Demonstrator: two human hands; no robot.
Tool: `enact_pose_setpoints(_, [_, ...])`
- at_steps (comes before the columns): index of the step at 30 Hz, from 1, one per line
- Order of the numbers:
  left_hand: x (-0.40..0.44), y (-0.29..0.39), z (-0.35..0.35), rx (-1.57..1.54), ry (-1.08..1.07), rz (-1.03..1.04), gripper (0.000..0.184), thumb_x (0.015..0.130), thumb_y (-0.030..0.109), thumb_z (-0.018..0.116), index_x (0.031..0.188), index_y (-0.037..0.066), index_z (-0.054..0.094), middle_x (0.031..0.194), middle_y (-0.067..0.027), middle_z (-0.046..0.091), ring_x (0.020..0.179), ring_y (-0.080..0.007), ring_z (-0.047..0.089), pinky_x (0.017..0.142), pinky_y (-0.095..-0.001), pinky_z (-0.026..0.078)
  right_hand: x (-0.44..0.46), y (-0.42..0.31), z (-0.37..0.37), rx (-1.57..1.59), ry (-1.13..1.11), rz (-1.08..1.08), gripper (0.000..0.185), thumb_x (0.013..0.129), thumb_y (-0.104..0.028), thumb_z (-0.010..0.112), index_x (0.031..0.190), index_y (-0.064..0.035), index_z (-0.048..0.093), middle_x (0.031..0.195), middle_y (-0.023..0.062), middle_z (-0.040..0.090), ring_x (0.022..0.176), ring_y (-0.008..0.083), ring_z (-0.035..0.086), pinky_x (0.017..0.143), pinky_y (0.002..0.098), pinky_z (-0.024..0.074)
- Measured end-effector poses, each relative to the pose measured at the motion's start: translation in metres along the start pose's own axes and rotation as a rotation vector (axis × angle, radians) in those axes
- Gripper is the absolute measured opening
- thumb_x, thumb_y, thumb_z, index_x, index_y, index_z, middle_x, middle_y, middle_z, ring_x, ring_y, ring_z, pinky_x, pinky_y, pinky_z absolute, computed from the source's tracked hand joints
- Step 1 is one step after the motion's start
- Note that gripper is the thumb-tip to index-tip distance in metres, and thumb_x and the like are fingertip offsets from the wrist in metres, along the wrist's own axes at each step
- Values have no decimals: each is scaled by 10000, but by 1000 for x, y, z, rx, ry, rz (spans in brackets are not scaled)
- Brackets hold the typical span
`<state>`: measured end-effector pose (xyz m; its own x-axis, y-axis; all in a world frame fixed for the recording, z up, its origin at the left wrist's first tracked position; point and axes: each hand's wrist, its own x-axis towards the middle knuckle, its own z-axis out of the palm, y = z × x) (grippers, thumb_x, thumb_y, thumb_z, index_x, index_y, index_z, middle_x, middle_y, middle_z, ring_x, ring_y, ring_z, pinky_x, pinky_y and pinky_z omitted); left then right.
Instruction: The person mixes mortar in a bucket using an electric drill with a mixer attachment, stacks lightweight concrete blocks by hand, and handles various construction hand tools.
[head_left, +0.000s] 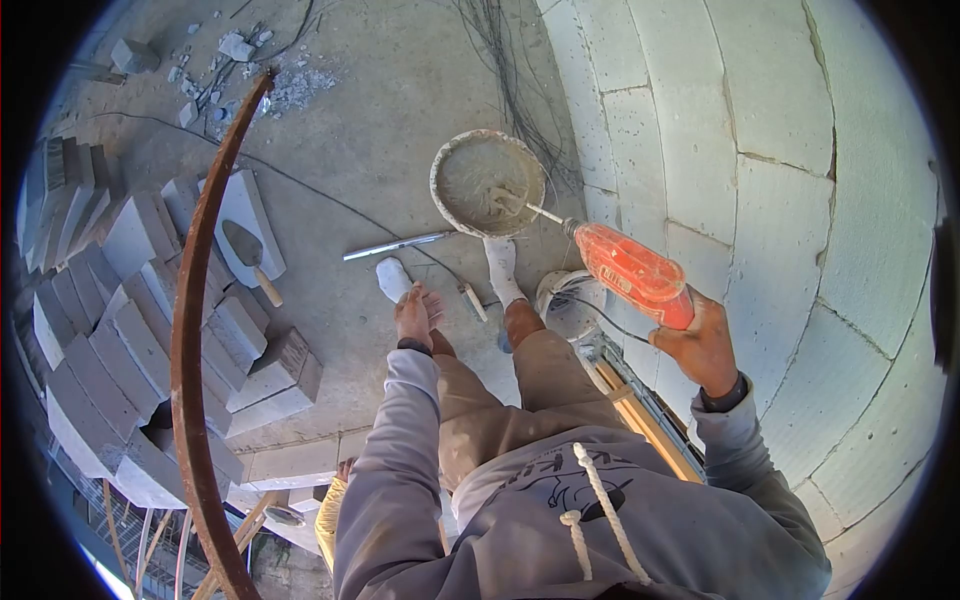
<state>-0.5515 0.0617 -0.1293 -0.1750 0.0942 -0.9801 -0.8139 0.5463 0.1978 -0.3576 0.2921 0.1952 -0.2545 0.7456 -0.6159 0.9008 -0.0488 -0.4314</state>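
My right hand point(703, 343) is wrapped round the rear handle of a red power drill point(635, 268), beside the block wall. From the drill a metal shaft point(545, 213) slants down into a round bucket point(437, 190) of wet grey mortar point(480, 175); the shaft's lower end is sunk in the mix. My left hand point(415, 312) hangs over my leg with its fingers loosely apart, holding nothing. My white-covered foot point(503, 265) stands close against the bucket, and the other foot point(393, 278) is to its left.
Pale blocks point(130, 340) are stacked at left, with a trowel point(245, 255) on one. A rusty curved bar point(187, 350) crosses in front of them. A metal strip point(397, 246), a small handled tool point(472, 300), cables and a white bucket point(575, 305) surround my feet. The block wall point(780, 200) rises right.
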Motion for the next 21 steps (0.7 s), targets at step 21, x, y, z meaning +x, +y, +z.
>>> enact_pose_setpoints(21, [-61,57,-68,217,44,102,417,892,356,479,1145,28,520,1026,-120,626,809,-225,636,670,-342,505,8,55,141,1054,88,287,231,663,-46,625,878,35,602,741,44,587,590,110,531,520,262,444])
